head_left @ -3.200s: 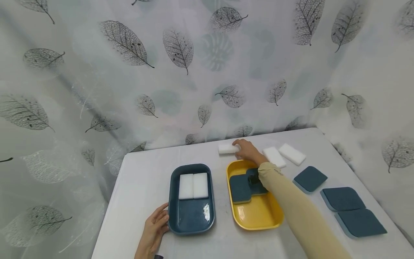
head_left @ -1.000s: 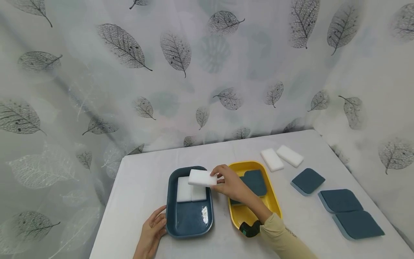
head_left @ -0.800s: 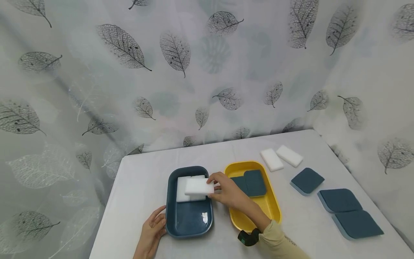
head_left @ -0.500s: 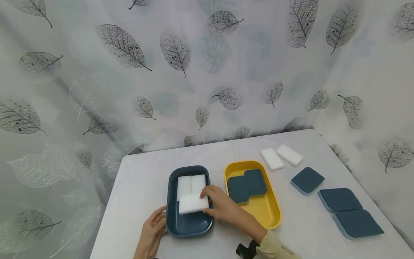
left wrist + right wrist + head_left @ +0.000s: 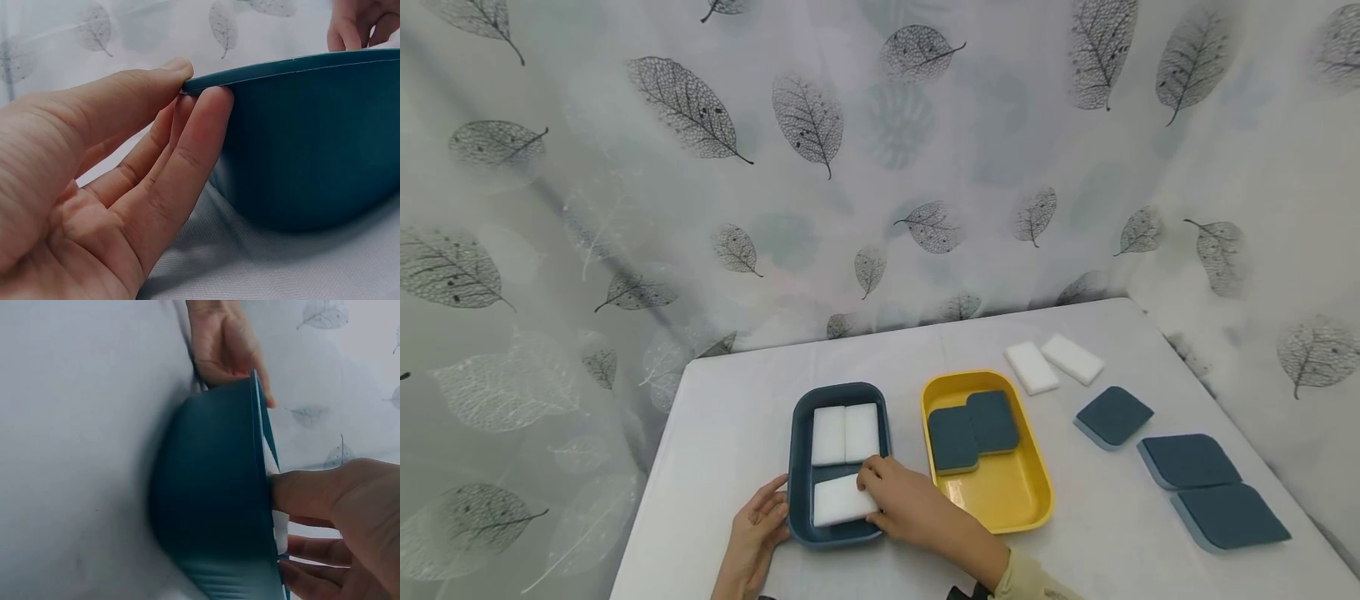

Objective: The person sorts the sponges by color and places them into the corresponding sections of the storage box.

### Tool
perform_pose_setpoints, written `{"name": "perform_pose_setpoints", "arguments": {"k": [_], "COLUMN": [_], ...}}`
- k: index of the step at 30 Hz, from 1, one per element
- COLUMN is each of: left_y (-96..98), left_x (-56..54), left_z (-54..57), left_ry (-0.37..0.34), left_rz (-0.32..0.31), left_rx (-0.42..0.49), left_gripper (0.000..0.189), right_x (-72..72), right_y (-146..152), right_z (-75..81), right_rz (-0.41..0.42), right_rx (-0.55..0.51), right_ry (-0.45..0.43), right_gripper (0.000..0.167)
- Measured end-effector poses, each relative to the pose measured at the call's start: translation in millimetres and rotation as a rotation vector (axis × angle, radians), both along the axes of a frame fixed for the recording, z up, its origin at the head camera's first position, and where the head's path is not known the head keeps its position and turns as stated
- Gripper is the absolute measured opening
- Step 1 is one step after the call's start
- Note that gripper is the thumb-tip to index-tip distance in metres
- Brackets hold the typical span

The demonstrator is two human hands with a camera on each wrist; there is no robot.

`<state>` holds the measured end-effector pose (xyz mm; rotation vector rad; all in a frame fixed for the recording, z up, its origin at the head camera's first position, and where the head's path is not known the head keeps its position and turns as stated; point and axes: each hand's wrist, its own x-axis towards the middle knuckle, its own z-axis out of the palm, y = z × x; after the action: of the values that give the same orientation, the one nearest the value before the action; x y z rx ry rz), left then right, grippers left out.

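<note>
Left of lower centre: left hand [image 5: 758, 527], bare; fingers only lightly bent, gap to thumb nearly closed, tips pinching the tray rim in the left wrist view.

Lower centre: dark-blue glossy tray [image 5: 829, 473], rounded rectangle with tall walls, on a white cloth-covered table [image 5: 722, 417].

Tray, upper half: pair of white foam-like blocks [image 5: 829, 436], rectangular, side by side, long edges together.

Tray, lower half: single white foam-like block [image 5: 839, 502], rectangular, plain-faced, set crosswise, right end slightly higher in frame; contact with tray floor unclear.

At that block's right end: right hand [image 5: 910, 502], bare, over the tray's right rim; thumb and fingers parted only by the block, gripping it.

Right of centre: yellow glossy tray [image 5: 1007, 492], rounded rectangle; inside, two dark blue-grey pads [image 5: 953, 439], flat, one corner rounded, adjoining.

Right, beyond yellow tray: two loose white foam-like blocks [image 5: 1032, 367], slanted.

Lower right: three loose dark blue-grey pads [image 5: 1190, 461], paler below, lower two touching.
</note>
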<state>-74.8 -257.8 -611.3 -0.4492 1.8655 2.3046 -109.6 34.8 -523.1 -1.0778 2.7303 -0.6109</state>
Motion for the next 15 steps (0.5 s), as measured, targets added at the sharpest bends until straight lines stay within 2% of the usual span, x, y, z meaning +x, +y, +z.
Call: {"name": "perform_pose_setpoints", "arguments": {"k": [10,15], "left_y": [-3.3,-2.7], "left_x": [1.8,1.1], "left_z": [-2.6,-4.1], "left_ry": [-0.020,-0.002], "left_rz": [-0.017,-0.027], "left_rx": [-0.009,0.000], "left_gripper": [0.038,0.041], "right_x": [-2.5,-1.5], "right_y": [-20,-30], "right_z": [-3.7,-8.6], "right_rz": [0.007,-0.014], "right_rx": [0.112,0.171], "right_ry": [0.036,0.125], "right_gripper": [0.035,0.041]}}
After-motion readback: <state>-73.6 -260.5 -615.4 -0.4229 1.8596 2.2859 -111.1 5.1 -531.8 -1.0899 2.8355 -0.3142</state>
